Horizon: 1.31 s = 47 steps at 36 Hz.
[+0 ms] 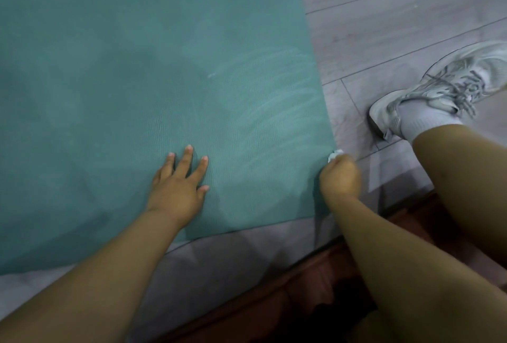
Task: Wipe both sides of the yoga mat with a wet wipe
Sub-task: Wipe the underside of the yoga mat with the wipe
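Flat, the left hand (178,183) presses the yoga mat (137,81); the right hand (340,176) clutches a wet wipe (335,155) at its edge.

- Yoga mat (137,68): teal, finely ribbed, spread flat on the floor; pale streaks show across its surface near the right edge.
- Wet wipe (334,155): small, white, crumpled, only partly visible, at the mat's right edge near the corner.
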Tool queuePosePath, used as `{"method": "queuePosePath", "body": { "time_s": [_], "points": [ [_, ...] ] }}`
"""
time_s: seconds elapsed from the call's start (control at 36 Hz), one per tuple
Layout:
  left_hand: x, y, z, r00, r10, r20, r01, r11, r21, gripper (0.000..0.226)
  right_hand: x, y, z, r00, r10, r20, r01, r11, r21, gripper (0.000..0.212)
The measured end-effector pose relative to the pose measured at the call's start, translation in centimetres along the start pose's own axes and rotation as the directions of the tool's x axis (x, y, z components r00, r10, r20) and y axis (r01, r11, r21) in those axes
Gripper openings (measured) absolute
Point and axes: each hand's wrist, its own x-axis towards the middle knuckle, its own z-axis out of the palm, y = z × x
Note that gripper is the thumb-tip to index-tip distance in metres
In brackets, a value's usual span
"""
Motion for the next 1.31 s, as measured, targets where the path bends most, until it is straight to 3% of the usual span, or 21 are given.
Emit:
{"method": "queuePosePath", "body": {
  "time_s": [0.06, 0.14, 0.22, 0.28, 0.31, 0.36, 0.42, 0.44, 0.5, 0.61, 0.67, 0.75, 0.81, 0.83, 0.89, 0.94, 1.0, 1.06, 1.11, 1.19, 1.31],
  "points": [
    [-0.2, 0.1, 0.2, 1.0, 0.0, 0.006, 0.0, 1.0, -0.002, 0.06, -2.8, 0.1, 1.8, 1.0, 0.025, -0.003, -0.025, 1.0, 0.006, 0.025],
    [-0.6, 0.2, 0.5, 1.0, 0.011, 0.015, -0.011, 1.0, 0.012, 0.062, -8.0, -0.3, 3.7, 0.946, -0.262, 0.193, 0.293, 0.943, -0.155, 0.03],
    [-0.9, -0.1, 0.8, 0.999, 0.031, 0.03, -0.032, 0.999, 0.035, 0.064, -11.4, -1.2, 4.1, 0.627, -0.558, 0.543, 0.695, 0.716, -0.067, 0.039],
    [-1.1, -0.2, 0.8, 0.998, 0.043, 0.041, -0.045, 0.998, 0.053, 0.064, -10.8, -1.3, 3.2, 0.433, -0.659, 0.615, 0.842, 0.54, -0.014, 0.039],
    [-1.2, -0.3, 0.8, 0.998, 0.05, 0.049, -0.053, 0.997, 0.062, 0.064, -9.8, -1.0, 2.6, 0.435, -0.641, 0.633, 0.85, 0.524, -0.054, 0.039],
    [-1.5, -0.4, 0.7, 0.996, 0.065, 0.068, -0.071, 0.994, 0.078, 0.064, -7.0, 0.1, 1.3, 0.633, -0.492, 0.598, 0.71, 0.677, -0.195, 0.038],
    [-1.7, -0.5, 0.7, 0.994, 0.074, 0.082, -0.08, 0.993, 0.084, 0.064, -4.3, 1.6, -0.7, 0.891, -0.205, 0.405, 0.326, 0.91, -0.257, 0.033],
    [-1.8, -0.5, 0.7, 0.994, 0.075, 0.085, -0.082, 0.993, 0.085, 0.064, -3.4, 2.3, -1.5, 0.948, -0.053, 0.314, 0.132, 0.962, -0.238, 0.031],
    [-1.9, -0.5, 0.8, 0.994, 0.075, 0.083, -0.082, 0.993, 0.084, 0.064, -3.1, 2.6, -1.7, 0.96, 0.103, 0.26, -0.038, 0.969, -0.246, 0.03],
    [-2.1, -0.3, 0.8, 0.995, 0.072, 0.069, -0.077, 0.994, 0.074, 0.063, -7.1, 1.0, 0.3, 0.952, -0.004, 0.306, 0.135, 0.903, -0.408, 0.027],
    [-2.1, -0.2, 0.7, 0.995, 0.072, 0.073, -0.076, 0.995, 0.065, 0.064, -9.9, -0.2, 1.4, 0.878, -0.219, 0.426, 0.419, 0.783, -0.46, 0.027],
    [-2.0, -0.7, 0.5, 0.993, 0.095, 0.066, -0.098, 0.994, 0.045, 0.064, -13.4, -1.7, 2.3, 0.561, -0.482, 0.673, 0.796, 0.537, -0.279, 0.026],
    [-2.0, -1.6, 0.3, 0.992, 0.12, 0.042, -0.122, 0.992, 0.046, 0.062, -13.5, -2.2, 2.6, 0.413, -0.545, 0.73, 0.889, 0.415, -0.193, 0.026],
    [-1.9, -2.2, 0.2, 0.991, 0.13, 0.026, -0.131, 0.99, 0.055, 0.062, -12.9, -2.3, 2.5, 0.408, -0.555, 0.724, 0.892, 0.413, -0.186, 0.028],
    [-2.1, -3.6, 0.0, 0.994, 0.109, -0.005, -0.108, 0.992, 0.068, 0.06, -10.6, -2.2, 2.2, 0.533, -0.527, 0.663, 0.808, 0.548, -0.214, 0.032],
    [-2.2, -4.7, -0.2, 0.999, 0.031, -0.02, -0.03, 0.999, 0.043, 0.061, -7.5, -1.8, 1.2, 0.768, -0.403, 0.497, 0.566, 0.791, -0.232, 0.029],
    [-2.6, -5.7, 0.0, 0.996, -0.084, -0.012, 0.084, 0.996, -0.019, 0.064, -5.5, -1.8, 0.6, 0.923, -0.214, 0.321, 0.276, 0.948, -0.16, 0.023],
    [-3.0, -6.4, 0.3, 0.984, -0.175, 0.005, 0.175, 0.981, -0.083, 0.068, -5.1, -2.0, 0.9, 0.968, -0.103, 0.227, 0.13, 0.986, -0.108, 0.022],
    [-3.2, -6.8, 0.7, 0.974, -0.225, 0.019, 0.226, 0.967, -0.119, 0.073, -6.7, -2.4, 2.1, 0.967, -0.134, 0.218, 0.162, 0.98, -0.117, 0.029],
    [-3.2, -7.1, 0.8, 0.964, -0.261, 0.05, 0.265, 0.952, -0.152, 0.078, -11.9, -2.8, 5.5, 0.816, -0.475, 0.331, 0.541, 0.828, -0.147, 0.041],
    [-2.7, -7.1, 0.7, 0.963, -0.259, 0.071, 0.267, 0.951, -0.155, 0.079, -17.2, -3.7, 7.9, 0.222, -0.857, 0.465, 0.972, 0.233, -0.034, 0.046]
  ]
}}
